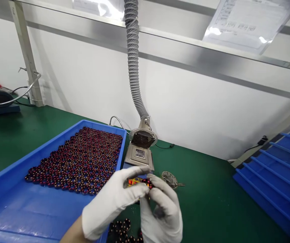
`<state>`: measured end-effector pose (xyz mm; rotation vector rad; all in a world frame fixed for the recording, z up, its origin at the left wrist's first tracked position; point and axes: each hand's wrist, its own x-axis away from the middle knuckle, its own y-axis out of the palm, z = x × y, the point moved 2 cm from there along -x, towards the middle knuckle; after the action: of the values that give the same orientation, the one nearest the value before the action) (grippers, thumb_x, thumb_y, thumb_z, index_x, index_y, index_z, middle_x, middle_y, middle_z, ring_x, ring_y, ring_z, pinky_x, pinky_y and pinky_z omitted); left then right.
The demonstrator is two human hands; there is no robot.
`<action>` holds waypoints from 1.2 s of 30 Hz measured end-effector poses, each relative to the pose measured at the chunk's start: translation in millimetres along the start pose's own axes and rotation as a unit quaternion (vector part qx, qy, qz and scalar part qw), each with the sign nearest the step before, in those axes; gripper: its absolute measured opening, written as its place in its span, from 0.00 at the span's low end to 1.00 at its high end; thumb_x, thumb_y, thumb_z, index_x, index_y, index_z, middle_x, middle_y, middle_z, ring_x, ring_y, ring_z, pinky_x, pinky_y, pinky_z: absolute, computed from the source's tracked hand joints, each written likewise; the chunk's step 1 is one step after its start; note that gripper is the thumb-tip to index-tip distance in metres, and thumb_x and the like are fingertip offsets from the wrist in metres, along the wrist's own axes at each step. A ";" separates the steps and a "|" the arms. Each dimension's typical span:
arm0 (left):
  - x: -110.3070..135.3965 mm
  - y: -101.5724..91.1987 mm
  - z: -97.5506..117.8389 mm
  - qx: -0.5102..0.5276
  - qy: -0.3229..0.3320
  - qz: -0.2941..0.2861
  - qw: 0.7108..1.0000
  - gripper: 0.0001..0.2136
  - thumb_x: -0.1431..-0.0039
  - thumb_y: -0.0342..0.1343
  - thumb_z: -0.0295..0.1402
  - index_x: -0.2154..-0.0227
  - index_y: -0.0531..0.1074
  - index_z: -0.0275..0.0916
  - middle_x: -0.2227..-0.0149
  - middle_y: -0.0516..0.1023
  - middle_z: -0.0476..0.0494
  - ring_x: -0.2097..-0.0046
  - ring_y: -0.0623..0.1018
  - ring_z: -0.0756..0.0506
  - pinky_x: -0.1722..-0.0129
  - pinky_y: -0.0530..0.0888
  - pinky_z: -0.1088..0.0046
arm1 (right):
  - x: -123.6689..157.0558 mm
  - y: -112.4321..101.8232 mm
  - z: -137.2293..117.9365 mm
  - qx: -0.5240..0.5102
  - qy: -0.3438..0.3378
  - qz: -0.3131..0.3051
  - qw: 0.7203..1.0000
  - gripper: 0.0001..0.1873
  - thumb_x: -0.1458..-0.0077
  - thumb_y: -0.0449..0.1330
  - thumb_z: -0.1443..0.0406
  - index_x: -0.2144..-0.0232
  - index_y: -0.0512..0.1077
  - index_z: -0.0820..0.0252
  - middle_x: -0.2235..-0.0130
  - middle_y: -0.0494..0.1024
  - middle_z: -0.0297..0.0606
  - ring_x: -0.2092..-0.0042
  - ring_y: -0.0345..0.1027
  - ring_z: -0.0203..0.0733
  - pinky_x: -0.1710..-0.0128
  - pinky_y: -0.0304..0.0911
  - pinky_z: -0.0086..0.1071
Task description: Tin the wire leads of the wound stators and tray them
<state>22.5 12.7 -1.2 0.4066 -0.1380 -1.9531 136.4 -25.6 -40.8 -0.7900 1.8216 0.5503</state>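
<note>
Both hands wear white gloves and meet in front of a bench device with a yellow panel and red digits (132, 182). Between the fingertips is a small dark ring-shaped part (148, 183) with red and copper-coloured spots. My right hand (162, 209) has its fingers curled and closed on this part. From the left, my left hand (114, 195) reaches to the same part, thumb and forefinger closing round it. Several similar ring parts (121, 229) lie below the hands, partly hidden. A blue tray (26, 209) at left holds closely packed rows of such rings (84, 162).
A grey flexible duct (133, 57) comes down to a round metal hood (143, 136) behind the hands. On the green table, a flat round metal piece with a handle (169, 179) lies right of them. Blue ridged trays (276, 172) stand at the right edge.
</note>
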 end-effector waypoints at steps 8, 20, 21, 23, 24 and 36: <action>-6.2 -4.4 -10.2 0.237 0.064 0.142 0.959 0.07 0.54 0.67 0.36 0.72 0.78 0.41 0.66 0.80 0.50 0.61 0.78 0.50 0.55 0.72 0.78 | 3.8 8.0 -10.6 0.011 0.061 0.074 0.995 0.22 0.54 0.64 0.77 0.62 0.71 0.46 0.59 0.72 0.35 0.58 0.71 0.44 0.60 0.71 0.39; 1.8 -5.5 2.5 0.125 0.065 0.159 0.977 0.04 0.54 0.66 0.29 0.73 0.79 0.42 0.69 0.81 0.52 0.67 0.78 0.53 0.64 0.73 0.87 | 0.7 6.9 -15.3 0.012 0.087 0.051 0.995 0.25 0.54 0.62 0.79 0.60 0.70 0.43 0.58 0.71 0.33 0.56 0.69 0.43 0.58 0.69 0.40; 2.5 -6.2 5.1 0.108 0.059 0.154 0.980 0.06 0.54 0.66 0.29 0.70 0.79 0.42 0.67 0.81 0.51 0.64 0.78 0.53 0.62 0.73 0.86 | 0.8 6.7 -15.4 0.010 0.089 0.049 0.995 0.25 0.54 0.62 0.79 0.60 0.70 0.43 0.58 0.71 0.33 0.56 0.69 0.43 0.58 0.69 0.40; 2.4 -5.1 9.0 0.075 0.031 0.115 0.990 0.09 0.53 0.65 0.28 0.67 0.79 0.41 0.65 0.81 0.49 0.62 0.78 0.51 0.61 0.73 0.84 | 1.2 6.6 -15.6 0.003 0.090 0.048 0.995 0.25 0.54 0.62 0.79 0.60 0.70 0.43 0.58 0.72 0.32 0.56 0.69 0.43 0.57 0.68 0.41; 1.7 -3.7 9.5 0.072 0.015 0.096 0.993 0.09 0.53 0.64 0.26 0.66 0.78 0.41 0.64 0.81 0.48 0.61 0.78 0.51 0.61 0.73 0.84 | 1.6 6.6 -15.6 0.000 0.090 0.049 0.995 0.26 0.54 0.62 0.79 0.60 0.71 0.43 0.58 0.72 0.32 0.56 0.69 0.43 0.57 0.69 0.41; -0.8 -17.5 -1.4 0.194 0.052 0.200 0.959 0.08 0.48 0.63 0.34 0.64 0.77 0.44 0.63 0.80 0.52 0.59 0.77 0.52 0.55 0.71 0.82 | -4.5 4.7 -13.2 -0.030 0.092 0.019 0.995 0.26 0.57 0.64 0.80 0.60 0.69 0.48 0.58 0.72 0.34 0.57 0.70 0.41 0.57 0.70 0.35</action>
<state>8.1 20.7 -7.2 0.6813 -0.5021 -1.4971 125.8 -30.4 -31.7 -0.8721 2.0002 0.5746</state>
